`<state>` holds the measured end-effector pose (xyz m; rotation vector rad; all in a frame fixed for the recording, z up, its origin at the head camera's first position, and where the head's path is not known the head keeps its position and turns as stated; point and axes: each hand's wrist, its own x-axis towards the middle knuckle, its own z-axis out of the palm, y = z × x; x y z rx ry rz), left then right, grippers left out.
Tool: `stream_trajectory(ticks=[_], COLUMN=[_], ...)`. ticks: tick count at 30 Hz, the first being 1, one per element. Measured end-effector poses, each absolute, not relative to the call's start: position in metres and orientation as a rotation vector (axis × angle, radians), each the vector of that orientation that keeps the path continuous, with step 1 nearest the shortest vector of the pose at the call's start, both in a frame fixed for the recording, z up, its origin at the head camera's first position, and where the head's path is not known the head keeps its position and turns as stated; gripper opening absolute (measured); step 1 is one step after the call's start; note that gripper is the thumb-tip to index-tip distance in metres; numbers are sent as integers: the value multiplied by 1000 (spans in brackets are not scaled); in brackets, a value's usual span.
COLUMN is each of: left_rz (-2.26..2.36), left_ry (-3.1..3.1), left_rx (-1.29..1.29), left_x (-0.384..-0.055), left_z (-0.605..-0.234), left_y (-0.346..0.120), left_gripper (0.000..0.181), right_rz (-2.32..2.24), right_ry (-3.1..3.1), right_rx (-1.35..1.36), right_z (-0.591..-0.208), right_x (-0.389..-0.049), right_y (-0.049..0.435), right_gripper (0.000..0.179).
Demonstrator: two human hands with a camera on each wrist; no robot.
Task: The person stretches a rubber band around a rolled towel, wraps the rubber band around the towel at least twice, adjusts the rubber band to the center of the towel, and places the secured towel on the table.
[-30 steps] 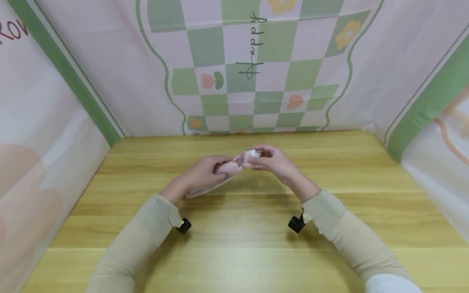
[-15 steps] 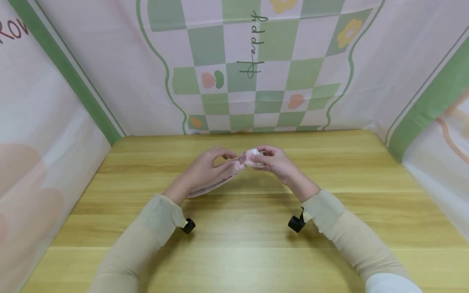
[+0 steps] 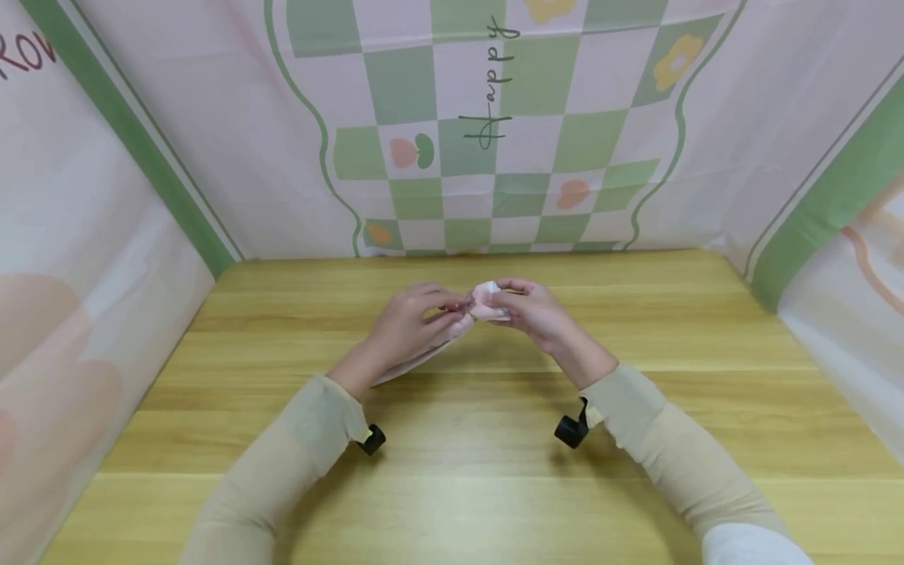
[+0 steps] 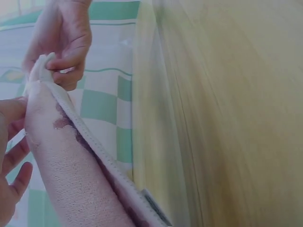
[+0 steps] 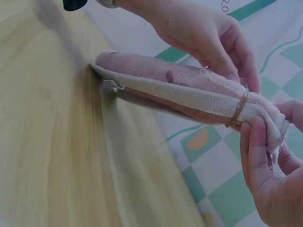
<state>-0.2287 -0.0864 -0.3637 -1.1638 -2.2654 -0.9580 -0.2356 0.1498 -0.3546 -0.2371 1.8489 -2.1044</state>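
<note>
A pink towel (image 5: 156, 80) with a white edge is folded into a long roll, and a thin brown band (image 5: 239, 108) circles it near one end. My right hand (image 3: 537, 314) pinches the short gathered end beyond the band. At the tied neck, the thumb and fingertips of my left hand (image 3: 406, 322) pinch the towel close to the band; whether they also hold the band is hidden. The towel's long part slopes down under the left palm toward the wrist. A small label (image 4: 154, 205) shows on its edge in the left wrist view.
Both hands are above a wooden table (image 3: 452, 439). Printed cloth (image 3: 466, 149) with green and white checks hangs behind its far edge, and more cloth flanks it. Small black cameras (image 3: 570, 431) hang from the beige sleeves.
My left hand lets go of the towel's body and slides right to the tied neck, where its fingertips come together. My right hand keeps pinching the gathered end, almost in place.
</note>
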Motion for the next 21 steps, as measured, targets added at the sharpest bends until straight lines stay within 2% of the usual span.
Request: stream_trajectory(ticks=[8,21], left_rz=[-704,-568], left_ry=[-2099,-2221], left_rx=[-1255,-1282], left_x=[-229,-224], left_z=[-365,-358], left_y=[-85,-83], left_gripper=[18,8], right_rz=[-2093,-2084], right_ry=[1858,1903], right_rx=[-227,-202], right_z=[-350,-348], right_x=[-236,-235], right_y=[151,150], right_gripper=[33,17])
